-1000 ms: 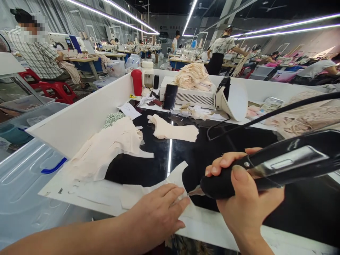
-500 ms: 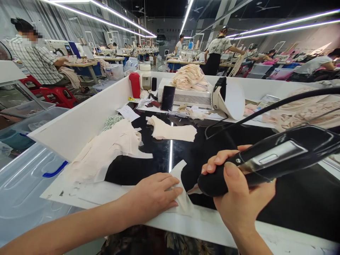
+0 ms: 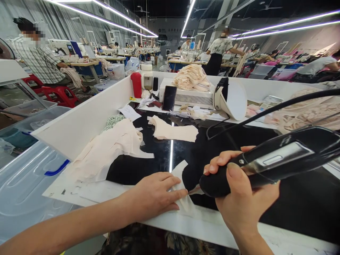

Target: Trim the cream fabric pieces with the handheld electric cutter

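My left hand (image 3: 155, 194) lies flat with fingers stretched out on a pale fabric piece (image 3: 180, 170) at the near edge of the black worktop (image 3: 292, 205). My right hand (image 3: 240, 198) is wrapped round a black corded handheld cutting tool (image 3: 268, 163). Its metal tip (image 3: 195, 190) touches the fabric right beside my left fingertips. The tool's cable (image 3: 278, 108) arcs up to the right.
A heap of pale cut pieces (image 3: 106, 148) lies left, a folded piece (image 3: 172, 131) behind. A white wall (image 3: 87, 117) borders the left. At the back: red bottle (image 3: 137, 84), phone (image 3: 169, 97), white machine (image 3: 191, 95) with stacked fabric. Other people work at far tables.
My left hand slid back toward me and left, then edged right again beside the tool tip. The tool and right hand barely shifted. The view moved slightly.
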Demonstrator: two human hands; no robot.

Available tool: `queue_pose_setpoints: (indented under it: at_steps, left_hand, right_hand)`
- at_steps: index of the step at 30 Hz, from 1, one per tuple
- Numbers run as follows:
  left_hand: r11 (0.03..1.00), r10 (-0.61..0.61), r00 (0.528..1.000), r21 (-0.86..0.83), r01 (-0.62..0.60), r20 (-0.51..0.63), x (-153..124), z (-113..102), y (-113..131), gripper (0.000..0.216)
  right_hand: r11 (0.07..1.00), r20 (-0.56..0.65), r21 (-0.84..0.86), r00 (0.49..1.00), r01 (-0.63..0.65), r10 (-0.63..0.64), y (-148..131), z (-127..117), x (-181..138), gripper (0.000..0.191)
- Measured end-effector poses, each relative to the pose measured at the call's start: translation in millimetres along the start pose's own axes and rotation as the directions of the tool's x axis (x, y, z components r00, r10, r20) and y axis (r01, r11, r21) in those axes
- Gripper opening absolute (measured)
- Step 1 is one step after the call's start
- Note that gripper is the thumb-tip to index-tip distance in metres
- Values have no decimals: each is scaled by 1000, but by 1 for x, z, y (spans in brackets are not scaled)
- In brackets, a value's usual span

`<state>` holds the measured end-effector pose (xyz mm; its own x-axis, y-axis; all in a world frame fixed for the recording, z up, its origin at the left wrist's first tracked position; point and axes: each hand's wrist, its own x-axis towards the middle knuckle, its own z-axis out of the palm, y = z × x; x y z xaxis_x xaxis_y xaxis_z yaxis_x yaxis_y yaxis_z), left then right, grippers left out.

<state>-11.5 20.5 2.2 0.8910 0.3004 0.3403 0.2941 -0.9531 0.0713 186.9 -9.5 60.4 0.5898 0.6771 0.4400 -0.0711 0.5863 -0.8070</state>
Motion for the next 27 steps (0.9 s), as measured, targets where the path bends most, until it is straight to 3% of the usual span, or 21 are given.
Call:
queue_pose_setpoints:
  at_steps: [11,27]
  left_hand:
    - [1000,-3,999,-13,3,-44,-2,3,1,35]
    - [998,-30,999,-64,29,-22,-1,5,0,38]
  right_hand:
    - [1000,-69,17,997,19,-18,-3,12,9,42]
    - [999,-44,7,998,34,-34,6,15,10,43]
